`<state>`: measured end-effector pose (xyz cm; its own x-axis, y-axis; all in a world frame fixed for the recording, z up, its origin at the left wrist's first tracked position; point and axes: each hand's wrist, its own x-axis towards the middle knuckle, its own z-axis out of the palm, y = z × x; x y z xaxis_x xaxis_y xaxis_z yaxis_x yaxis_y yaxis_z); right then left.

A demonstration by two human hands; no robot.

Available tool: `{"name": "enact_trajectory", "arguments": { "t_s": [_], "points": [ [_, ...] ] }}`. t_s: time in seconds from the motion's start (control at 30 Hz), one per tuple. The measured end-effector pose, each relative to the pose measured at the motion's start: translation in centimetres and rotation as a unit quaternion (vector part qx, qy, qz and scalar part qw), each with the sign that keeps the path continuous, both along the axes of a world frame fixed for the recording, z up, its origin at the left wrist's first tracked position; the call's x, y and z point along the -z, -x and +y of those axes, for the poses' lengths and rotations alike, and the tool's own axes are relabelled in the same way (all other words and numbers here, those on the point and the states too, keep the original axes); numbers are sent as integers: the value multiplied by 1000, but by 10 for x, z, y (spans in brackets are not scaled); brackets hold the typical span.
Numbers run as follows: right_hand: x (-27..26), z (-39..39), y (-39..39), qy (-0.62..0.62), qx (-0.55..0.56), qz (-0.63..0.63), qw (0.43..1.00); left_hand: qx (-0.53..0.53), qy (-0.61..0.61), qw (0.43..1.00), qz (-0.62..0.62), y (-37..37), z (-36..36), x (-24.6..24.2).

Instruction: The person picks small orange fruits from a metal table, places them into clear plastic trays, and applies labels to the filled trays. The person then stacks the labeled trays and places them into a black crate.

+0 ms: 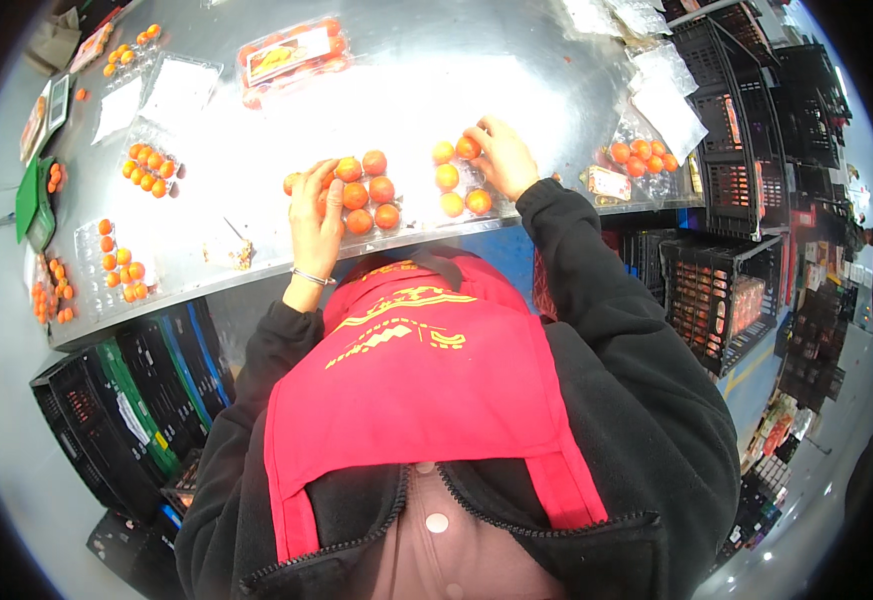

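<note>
My right hand point(505, 156) pinches a round orange-red fruit point(468, 147), possibly a tomato, at the upper corner of a small group of fruit point(447, 177). Those fruits appear to sit in a clear plastic tray, blurred by glare. To the left, my left hand point(316, 214) rests over the left side of a fuller group of fruit point(356, 196), set out in rows. Its fingers partly cover several of them, and whether it grips one is unclear. Another fruit point(292, 183) shows just beyond the left fingers.
A labelled clear pack of fruit point(295, 56) lies farther back on the metal table point(421, 37). Partly filled clear trays point(92, 259) stand at left, near a green container point(36, 202). Another fruit tray point(640, 156) is at right, beside stacked black crates point(733, 135). Folded crates point(136, 397) stand below the table.
</note>
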<state>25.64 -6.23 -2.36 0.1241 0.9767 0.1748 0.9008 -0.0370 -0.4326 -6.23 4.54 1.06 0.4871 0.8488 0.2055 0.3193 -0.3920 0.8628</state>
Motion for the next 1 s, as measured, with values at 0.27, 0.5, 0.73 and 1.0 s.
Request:
{"name": "enact_trajectory", "arguments": {
  "t_s": [0.27, 0.5, 0.73, 1.0],
  "points": [
    [-22, -16, 17, -60, 60, 194, 977, 48, 170, 978, -112, -22, -14, -16],
    [-63, -32, 59, -37, 52, 396, 916, 162, 498, 829, -197, -56, -23, -26],
    [-58, -43, 51, -52, 100, 416, 902, 172, 542, 807, -158, -67, -31, -34],
    [7, -51, -42, -47, 229, 138, 962, 98, 538, 822, -161, -53, -34, -17]
  ]
}}
